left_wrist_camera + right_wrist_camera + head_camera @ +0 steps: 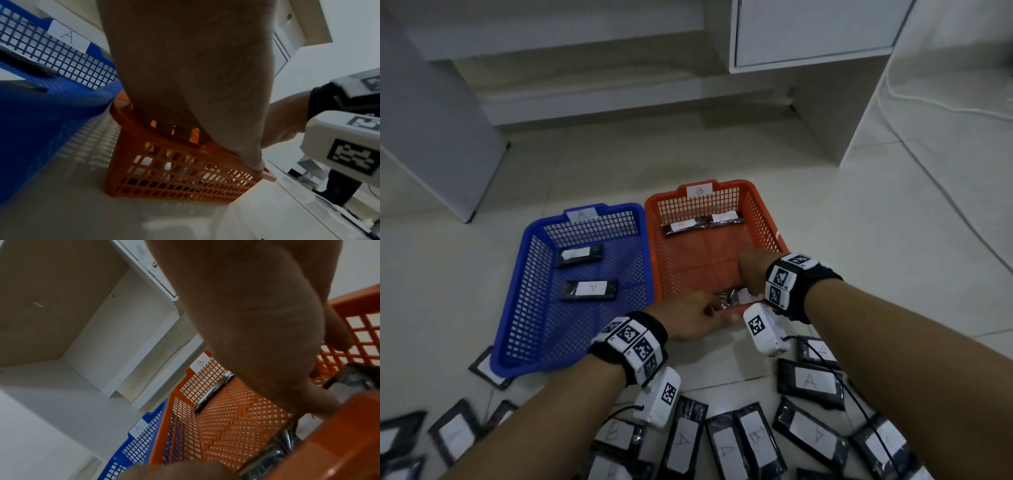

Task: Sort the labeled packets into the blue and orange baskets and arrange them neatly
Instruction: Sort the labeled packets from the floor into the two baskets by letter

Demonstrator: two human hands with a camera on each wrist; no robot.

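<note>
The blue basket [626,207], tagged A, holds two black packets [590,289] with white labels. To its right the orange basket [650,240], tagged B, has two packets [683,226] against its far wall. Another packet [731,297] lies just inside its near wall. My right hand [751,274] reaches down into the basket and grips this packet [357,379], thumb on its white label. My left hand [698,317] holds the near rim of the orange basket [164,186], thumb over the top and fingers along the outside.
Several loose labeled packets [810,380] lie scattered on the tiled floor in front of the baskets and under my forearms. One packet [486,368] pokes out beneath the blue basket's near left corner. White cabinets [811,31] stand behind the baskets.
</note>
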